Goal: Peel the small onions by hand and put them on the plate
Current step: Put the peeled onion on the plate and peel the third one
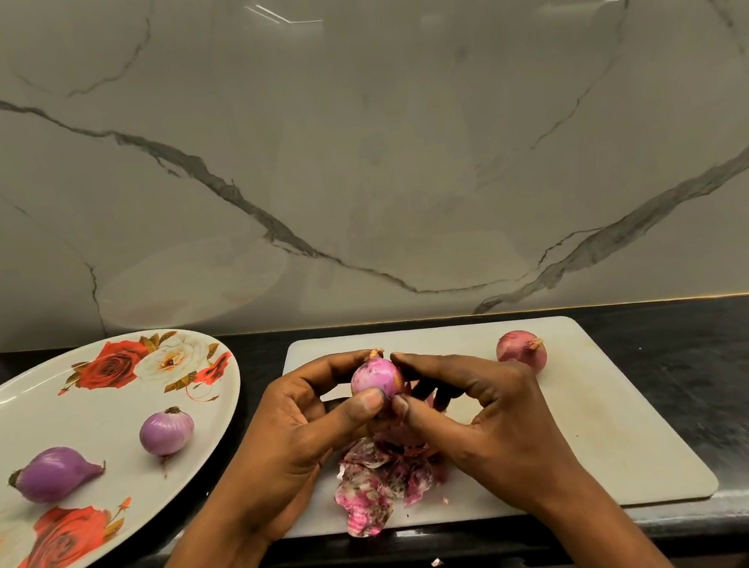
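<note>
both hands, the left hand [297,437] and right hand [489,407], pinch one small onion [373,376] over a heap of peels [381,478] on the white board [621,432], two peeled onions [166,431] lying on the floral plate [71,419] to the left, an unpeeled onion [520,349] farther back on the board.

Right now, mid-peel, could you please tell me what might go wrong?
The peel pile sits at the front of the cutting board, and one scrap already lies at the counter edge; more may fall.
The unpeeled onion lies loose there and might roll.
The held onion could slip from the left hand as the right hand tugs its skin.
</note>
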Available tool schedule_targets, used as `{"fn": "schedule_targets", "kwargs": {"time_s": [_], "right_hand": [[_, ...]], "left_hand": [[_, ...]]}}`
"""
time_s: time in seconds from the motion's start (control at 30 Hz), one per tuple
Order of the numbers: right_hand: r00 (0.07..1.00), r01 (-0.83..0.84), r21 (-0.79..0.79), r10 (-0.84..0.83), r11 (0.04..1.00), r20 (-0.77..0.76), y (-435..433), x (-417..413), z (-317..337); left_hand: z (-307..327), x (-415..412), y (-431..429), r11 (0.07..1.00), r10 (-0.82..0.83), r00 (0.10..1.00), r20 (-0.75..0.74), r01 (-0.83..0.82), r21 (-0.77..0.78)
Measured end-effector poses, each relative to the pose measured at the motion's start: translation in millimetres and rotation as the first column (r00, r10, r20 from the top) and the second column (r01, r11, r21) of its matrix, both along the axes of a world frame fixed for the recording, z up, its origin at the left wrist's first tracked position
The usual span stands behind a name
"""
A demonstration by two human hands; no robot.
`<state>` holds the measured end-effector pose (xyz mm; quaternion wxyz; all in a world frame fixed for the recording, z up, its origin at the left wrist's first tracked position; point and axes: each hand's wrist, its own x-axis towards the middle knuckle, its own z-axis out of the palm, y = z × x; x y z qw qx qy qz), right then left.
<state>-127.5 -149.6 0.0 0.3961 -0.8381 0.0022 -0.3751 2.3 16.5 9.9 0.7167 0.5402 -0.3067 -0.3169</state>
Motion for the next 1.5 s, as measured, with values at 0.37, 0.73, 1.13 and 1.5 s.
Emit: {"fn": "schedule_targets", "kwargs": {"time_s": [0.37,0.73,1.13,1.5], "right_hand": [[0.999,0.031,0.039,-0.032,0.999,0.036,-5.1,1.6,-6.6],[0.981,0.177,0.01,-0.177,0.984,0.083,-5.7,1.5,-6.5],[0.985,0.151,-0.083,-0.143,0.985,0.095,-4.9,0.3,-8.1],[0.999,0.019,0.014,-0.02,1.0,0.044,-8.6,1.5,-8.5]], "left_hand": [[0.2,0.1,-0.7,1.0,0.028,0.999,-0.028,-0.028,-0.001],[2.7,-0.5,-1.6,0.994,0.095,0.995,-0.015,-0.094,0.054],[4.3,-1.4,-2.7,0.991,0.127,0.99,-0.06,-0.125,0.041],[3.8,1.2,-0.1,0.995,0.085,0.995,-0.047,-0.082,0.06]]}}
